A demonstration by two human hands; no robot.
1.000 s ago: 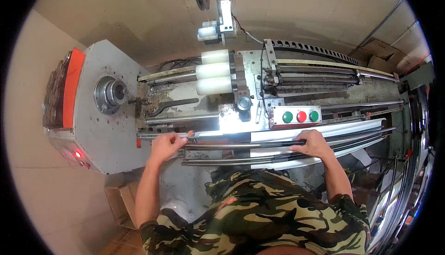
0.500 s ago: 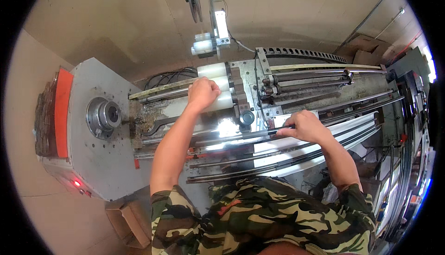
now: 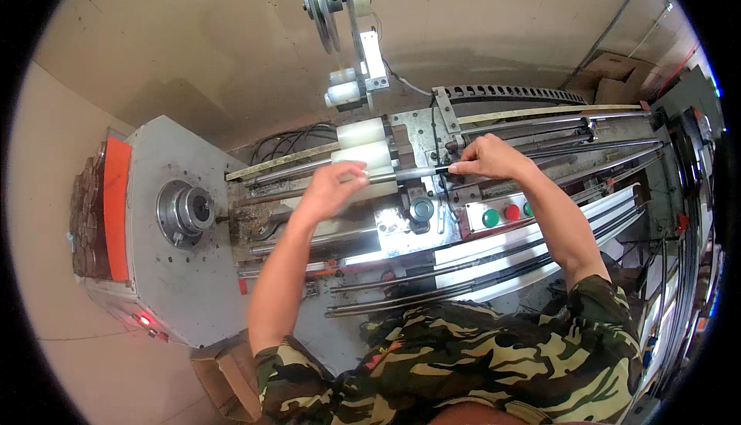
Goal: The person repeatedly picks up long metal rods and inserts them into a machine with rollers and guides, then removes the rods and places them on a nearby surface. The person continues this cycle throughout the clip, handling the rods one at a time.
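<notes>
A long, slim metal rod (image 3: 417, 172) with a dark section near one end lies across the front of the white rollers (image 3: 366, 155). My right hand (image 3: 490, 158) pinches its dark end between thumb and fingers, to the right of the rollers. My left hand (image 3: 332, 191) hovers over the rod at the rollers' left side. Its thumb and fingers are apart and curved; whether they touch the rod I cannot tell. The rollers sit on a metal carriage (image 3: 409, 128) of a long machine bed.
On the left stands a grey machine housing with a round chuck (image 3: 185, 213). Green and red buttons (image 3: 512, 212) are on a panel below my right hand. Several rods (image 3: 401, 301) lie along the bed's near side. A wheel with a belt (image 3: 320, 4) hangs above the rollers.
My right hand has moved away from me, carrying the rod from the near side up to the rollers. My left hand has lowered beside them and its fingers have spread. The button panel is uncovered.
</notes>
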